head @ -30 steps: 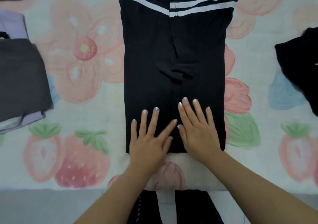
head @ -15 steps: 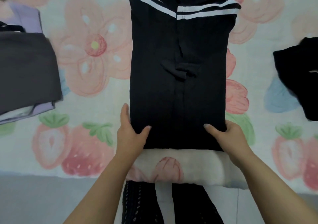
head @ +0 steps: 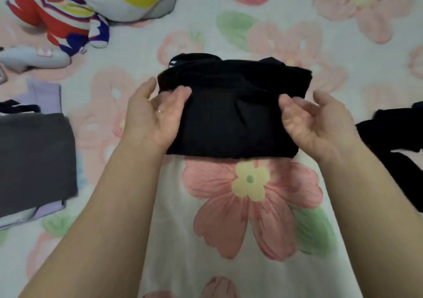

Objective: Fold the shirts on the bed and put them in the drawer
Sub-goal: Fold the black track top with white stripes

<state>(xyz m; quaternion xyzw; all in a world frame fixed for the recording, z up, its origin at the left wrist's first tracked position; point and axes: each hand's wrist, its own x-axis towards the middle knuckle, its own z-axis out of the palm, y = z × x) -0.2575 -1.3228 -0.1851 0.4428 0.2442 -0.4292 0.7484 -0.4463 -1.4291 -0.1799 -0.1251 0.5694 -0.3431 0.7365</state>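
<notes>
Both hands flank the folded black shirt (head: 231,117) lying on the bed (head: 201,21). Left hand (head: 153,117) and right hand (head: 320,124) are half-curled, fingertips on its side edges. Blur hides whether either actually grips.

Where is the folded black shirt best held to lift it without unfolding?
The shirt lies flat and doubled, fold at the near edge, loose ends at the far edge. So take its two side edges, from left and right at once, pinching above and below; that probably keeps both layers together.
</notes>
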